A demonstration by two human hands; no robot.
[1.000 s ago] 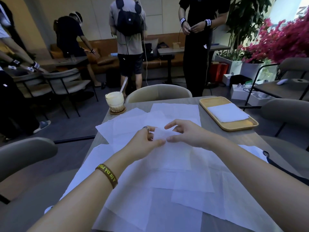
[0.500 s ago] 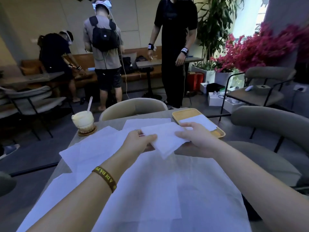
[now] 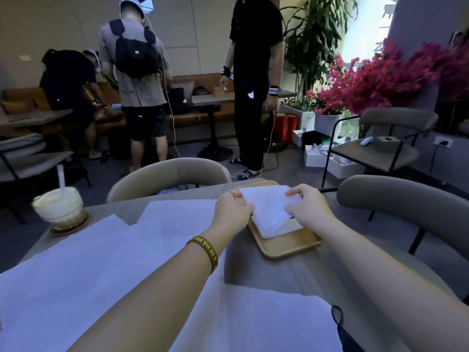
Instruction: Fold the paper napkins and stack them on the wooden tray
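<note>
Our left hand (image 3: 233, 212) and right hand (image 3: 308, 208) each pinch one folded napkin (image 3: 269, 208) just above the wooden tray (image 3: 291, 246), centre right; several flat napkins (image 3: 101, 255) on the table (image 3: 266, 271) await folding.

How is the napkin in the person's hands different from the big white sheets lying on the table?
The held napkin is folded into a small, compact piece; the table sheets lie opened out and look far larger. The held napkin is pinched by the left hand and right hand over the wooden tray; the table sheets lie flat on the table, overlapping one another, gripped by neither hand. Both are plain white paper.
</note>
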